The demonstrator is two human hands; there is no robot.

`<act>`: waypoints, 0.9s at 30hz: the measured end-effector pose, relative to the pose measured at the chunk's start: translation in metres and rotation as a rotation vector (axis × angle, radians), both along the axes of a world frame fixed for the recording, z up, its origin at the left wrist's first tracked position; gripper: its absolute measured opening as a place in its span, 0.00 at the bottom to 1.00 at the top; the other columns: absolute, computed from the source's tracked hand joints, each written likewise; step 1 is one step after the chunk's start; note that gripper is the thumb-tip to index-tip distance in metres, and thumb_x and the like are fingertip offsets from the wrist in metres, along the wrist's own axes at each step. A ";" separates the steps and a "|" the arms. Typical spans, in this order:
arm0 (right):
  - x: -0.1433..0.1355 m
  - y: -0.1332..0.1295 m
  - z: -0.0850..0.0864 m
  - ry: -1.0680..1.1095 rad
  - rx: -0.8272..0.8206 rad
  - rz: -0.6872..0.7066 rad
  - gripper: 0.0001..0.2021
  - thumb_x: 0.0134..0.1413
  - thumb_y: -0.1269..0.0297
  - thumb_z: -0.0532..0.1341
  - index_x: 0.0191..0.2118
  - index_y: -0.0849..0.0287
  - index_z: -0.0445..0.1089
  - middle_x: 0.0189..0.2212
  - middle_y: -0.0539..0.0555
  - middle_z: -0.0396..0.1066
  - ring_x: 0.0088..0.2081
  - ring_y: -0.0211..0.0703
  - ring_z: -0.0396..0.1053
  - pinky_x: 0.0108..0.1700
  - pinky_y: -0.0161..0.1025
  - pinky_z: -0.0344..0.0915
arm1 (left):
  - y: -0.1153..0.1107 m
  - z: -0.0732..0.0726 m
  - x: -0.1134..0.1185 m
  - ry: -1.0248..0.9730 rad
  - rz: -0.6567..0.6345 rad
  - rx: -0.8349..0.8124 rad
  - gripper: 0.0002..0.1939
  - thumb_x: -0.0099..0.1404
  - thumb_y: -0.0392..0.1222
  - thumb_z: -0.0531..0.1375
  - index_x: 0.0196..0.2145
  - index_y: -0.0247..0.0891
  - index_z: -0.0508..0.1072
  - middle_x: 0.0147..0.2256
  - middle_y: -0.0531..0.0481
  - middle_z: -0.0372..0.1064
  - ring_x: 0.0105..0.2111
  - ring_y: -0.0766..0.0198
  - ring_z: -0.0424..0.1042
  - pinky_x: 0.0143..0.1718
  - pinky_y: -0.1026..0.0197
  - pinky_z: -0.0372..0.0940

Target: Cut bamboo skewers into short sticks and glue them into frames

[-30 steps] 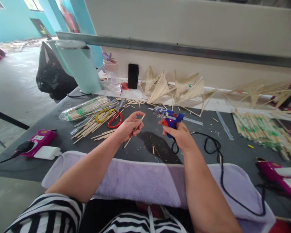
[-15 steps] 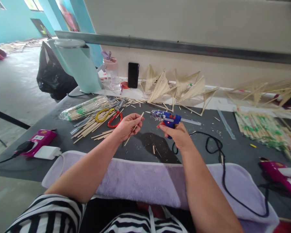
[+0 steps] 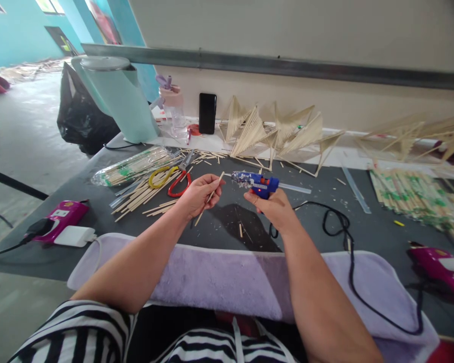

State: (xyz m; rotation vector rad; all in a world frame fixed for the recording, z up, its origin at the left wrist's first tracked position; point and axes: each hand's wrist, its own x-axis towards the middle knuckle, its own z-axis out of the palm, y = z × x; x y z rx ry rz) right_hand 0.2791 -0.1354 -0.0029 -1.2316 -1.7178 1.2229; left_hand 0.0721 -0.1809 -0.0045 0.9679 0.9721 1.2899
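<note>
My left hand [image 3: 203, 195] is closed on thin wooden sticks [image 3: 210, 195], pinched between thumb and fingers with one end pointing up and right. In my right hand [image 3: 269, 204] is a blue hot glue gun [image 3: 261, 184], its front wrapped in crinkled foil and a small red light lit on its side. A clear glue stick [image 3: 295, 188] pokes out of its back. The nozzle points left and meets or nearly meets the upper end of the held sticks. Below both hands, short stick pieces [image 3: 241, 230] lie on the dark table.
Scissors [image 3: 169, 177] rest on loose sticks [image 3: 136, 199] at left, beside a bagged bundle [image 3: 134, 166]. Several stick frames [image 3: 257, 133] stand along the wall near a phone [image 3: 207, 113]. A black cord [image 3: 351, 282] crosses the purple towel [image 3: 219, 277]. Power strips [image 3: 62, 217] sit at both sides.
The glue gun has moved slightly left, bringing its nozzle from a small gap to the upper end of the held sticks. My left hand has hardly moved.
</note>
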 end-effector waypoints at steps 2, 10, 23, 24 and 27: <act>0.000 0.001 0.000 -0.051 0.034 -0.024 0.18 0.39 0.48 0.67 0.29 0.59 0.70 0.21 0.49 0.67 0.22 0.37 0.62 0.26 0.37 0.61 | 0.000 0.001 0.000 0.001 -0.002 -0.003 0.12 0.59 0.47 0.60 0.34 0.35 0.67 0.22 0.56 0.63 0.13 0.76 0.58 0.09 0.72 0.46; 0.000 0.001 0.001 -0.096 0.113 -0.018 0.19 0.41 0.46 0.64 0.31 0.60 0.69 0.21 0.50 0.67 0.24 0.40 0.64 0.28 0.39 0.62 | -0.001 0.001 0.001 0.003 -0.004 -0.019 0.12 0.59 0.47 0.60 0.34 0.35 0.67 0.23 0.56 0.63 0.13 0.75 0.59 0.09 0.72 0.46; -0.001 0.002 0.001 -0.163 0.159 0.005 0.21 0.42 0.47 0.63 0.36 0.60 0.74 0.23 0.53 0.71 0.30 0.47 0.69 0.32 0.41 0.64 | -0.002 0.002 0.000 0.005 -0.011 -0.022 0.14 0.58 0.48 0.61 0.34 0.35 0.67 0.23 0.56 0.64 0.13 0.76 0.59 0.09 0.72 0.46; -0.001 0.002 0.002 -0.169 0.160 0.002 0.21 0.42 0.47 0.63 0.36 0.60 0.74 0.23 0.53 0.71 0.30 0.47 0.70 0.33 0.42 0.64 | -0.002 0.002 0.000 0.006 -0.012 -0.021 0.14 0.58 0.48 0.61 0.34 0.35 0.67 0.23 0.55 0.64 0.13 0.76 0.59 0.09 0.72 0.46; -0.001 0.001 0.004 -0.186 0.159 0.003 0.20 0.43 0.48 0.62 0.36 0.60 0.74 0.23 0.53 0.71 0.31 0.47 0.70 0.33 0.42 0.64 | -0.002 0.002 0.000 0.005 -0.017 -0.023 0.13 0.58 0.48 0.61 0.35 0.35 0.67 0.23 0.55 0.64 0.14 0.75 0.59 0.09 0.72 0.47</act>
